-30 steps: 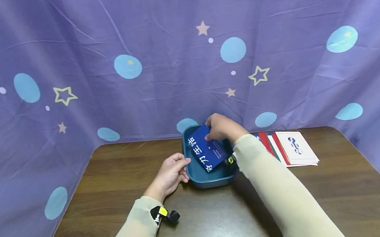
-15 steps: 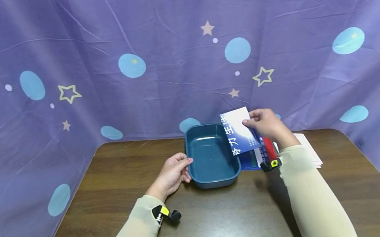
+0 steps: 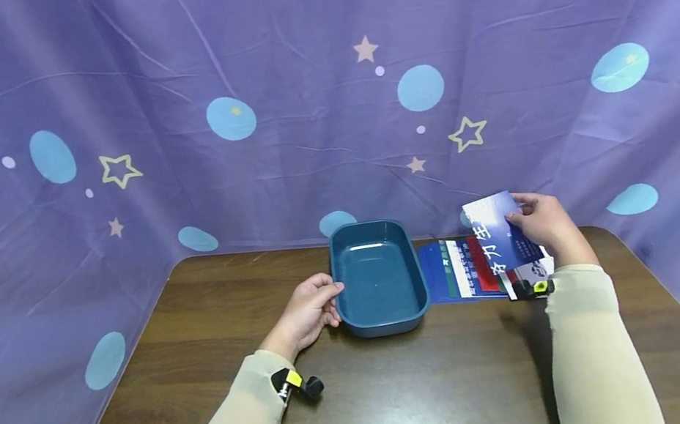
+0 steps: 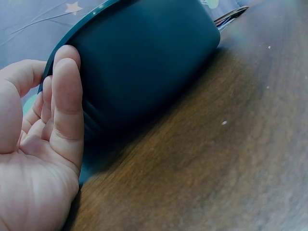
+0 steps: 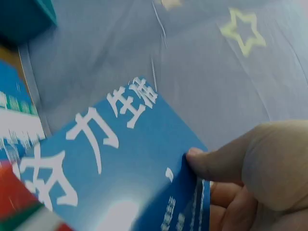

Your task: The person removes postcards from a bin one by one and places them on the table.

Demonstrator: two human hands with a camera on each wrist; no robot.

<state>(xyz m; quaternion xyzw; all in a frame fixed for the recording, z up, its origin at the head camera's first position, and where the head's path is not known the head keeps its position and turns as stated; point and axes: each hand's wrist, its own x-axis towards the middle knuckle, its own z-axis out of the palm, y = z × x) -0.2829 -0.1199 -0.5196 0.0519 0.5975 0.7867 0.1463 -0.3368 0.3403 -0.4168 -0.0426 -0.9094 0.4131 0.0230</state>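
Observation:
A deep teal tray (image 3: 385, 327) with rounded corners stands on the table, its inside bare. My left hand (image 3: 304, 312) grips its left rim, thumb on top and fingers below; the left wrist view shows the fingers (image 4: 67, 96) against the tray's outer wall. Between thumb and fingers my right hand (image 3: 545, 220) pinches a blue card (image 3: 498, 231) with large white characters. The card is held tilted above a row of overlapping cards (image 3: 443, 273) in blue, green, white and red, right of the tray. Its lower part and my hand hide some of them.
The wooden table (image 3: 372, 414) ends at the back against a purple curtain (image 3: 307, 173) with stars and blue dots. A white card (image 3: 533, 276) lies at the right end of the row, partly covered. Each wrist wears a small black camera.
My right hand has lifted the blue card out of the tray and carried it right, over the row of cards. The left hand stays on the tray's rim.

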